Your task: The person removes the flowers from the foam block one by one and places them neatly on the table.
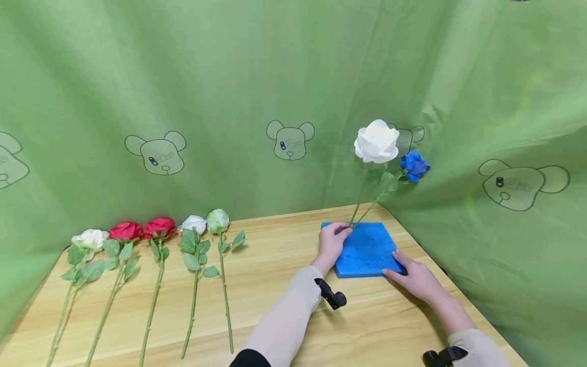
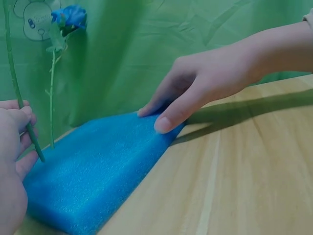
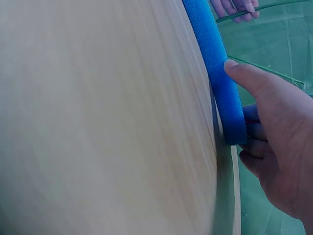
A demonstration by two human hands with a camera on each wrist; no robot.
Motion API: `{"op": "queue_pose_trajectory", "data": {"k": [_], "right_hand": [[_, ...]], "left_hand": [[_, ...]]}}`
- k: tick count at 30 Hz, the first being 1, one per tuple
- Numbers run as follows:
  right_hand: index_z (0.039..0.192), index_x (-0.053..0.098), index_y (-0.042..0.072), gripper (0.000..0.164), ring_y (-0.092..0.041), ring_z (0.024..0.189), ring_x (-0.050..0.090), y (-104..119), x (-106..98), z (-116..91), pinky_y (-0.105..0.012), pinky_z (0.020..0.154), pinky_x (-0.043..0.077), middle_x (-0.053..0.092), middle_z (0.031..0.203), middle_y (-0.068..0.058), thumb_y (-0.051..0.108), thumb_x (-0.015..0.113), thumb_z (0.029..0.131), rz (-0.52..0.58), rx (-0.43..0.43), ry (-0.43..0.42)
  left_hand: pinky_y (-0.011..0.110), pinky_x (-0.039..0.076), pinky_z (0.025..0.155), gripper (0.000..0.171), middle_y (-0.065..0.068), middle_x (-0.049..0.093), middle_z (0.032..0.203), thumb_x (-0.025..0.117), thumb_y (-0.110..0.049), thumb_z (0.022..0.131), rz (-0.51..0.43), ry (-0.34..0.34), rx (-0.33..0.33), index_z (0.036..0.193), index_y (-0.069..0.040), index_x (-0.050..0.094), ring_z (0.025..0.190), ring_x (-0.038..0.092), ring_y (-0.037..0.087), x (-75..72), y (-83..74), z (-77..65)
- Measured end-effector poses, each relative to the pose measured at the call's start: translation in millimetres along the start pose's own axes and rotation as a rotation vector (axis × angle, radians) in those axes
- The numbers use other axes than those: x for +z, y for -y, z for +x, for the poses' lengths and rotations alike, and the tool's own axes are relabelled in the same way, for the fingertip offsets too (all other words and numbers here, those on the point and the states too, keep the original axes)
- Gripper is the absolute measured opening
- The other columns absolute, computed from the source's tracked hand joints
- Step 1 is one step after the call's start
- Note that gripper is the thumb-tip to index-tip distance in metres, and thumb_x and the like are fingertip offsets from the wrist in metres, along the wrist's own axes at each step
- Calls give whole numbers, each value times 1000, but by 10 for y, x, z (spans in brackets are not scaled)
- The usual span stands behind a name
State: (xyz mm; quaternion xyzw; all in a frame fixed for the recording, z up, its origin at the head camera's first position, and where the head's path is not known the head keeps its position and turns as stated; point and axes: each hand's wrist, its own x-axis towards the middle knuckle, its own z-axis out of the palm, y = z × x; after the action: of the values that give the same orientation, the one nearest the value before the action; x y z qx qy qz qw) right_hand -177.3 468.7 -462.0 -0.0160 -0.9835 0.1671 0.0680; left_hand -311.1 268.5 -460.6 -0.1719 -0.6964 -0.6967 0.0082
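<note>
Pinching the green stem of a white rose [image 1: 377,142], the left hand [image 1: 332,239] is holding it upright at the far left corner of the blue foam block [image 1: 367,250]. The right hand [image 1: 412,275] is gripping the block's near right corner, thumb on the edge. A blue rose [image 1: 414,165] is standing in the block just beside the white one.

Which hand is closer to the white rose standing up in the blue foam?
Left. The left hand pinches the white rose by its stem. The right hand holds the foam's near corner, away from it.
</note>
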Motion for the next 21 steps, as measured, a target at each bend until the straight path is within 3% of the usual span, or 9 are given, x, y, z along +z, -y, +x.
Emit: {"op": "queue_pose_trajectory", "data": {"k": [12, 21], "right_hand": [[142, 40, -9, 81, -55, 130, 39, 29, -13, 2, -65, 106, 37, 37, 146, -35, 52, 60, 92, -2, 11, 13], [143, 38, -9, 83, -56, 131, 38, 49, -31, -14, -66, 106, 36, 36, 146, -36, 53, 58, 93, 1, 24, 21]], "left_hand": [[19, 58, 71, 19, 7, 76, 99, 68, -13, 91, -146, 32, -21, 106, -3, 74, 80, 67, 4, 31, -124, -190], [27, 62, 74, 14, 10, 75, 96, 70, -12, 89, -286, -1, -111, 101, -6, 74, 89, 72, 33, 35, -85, -557]]}}
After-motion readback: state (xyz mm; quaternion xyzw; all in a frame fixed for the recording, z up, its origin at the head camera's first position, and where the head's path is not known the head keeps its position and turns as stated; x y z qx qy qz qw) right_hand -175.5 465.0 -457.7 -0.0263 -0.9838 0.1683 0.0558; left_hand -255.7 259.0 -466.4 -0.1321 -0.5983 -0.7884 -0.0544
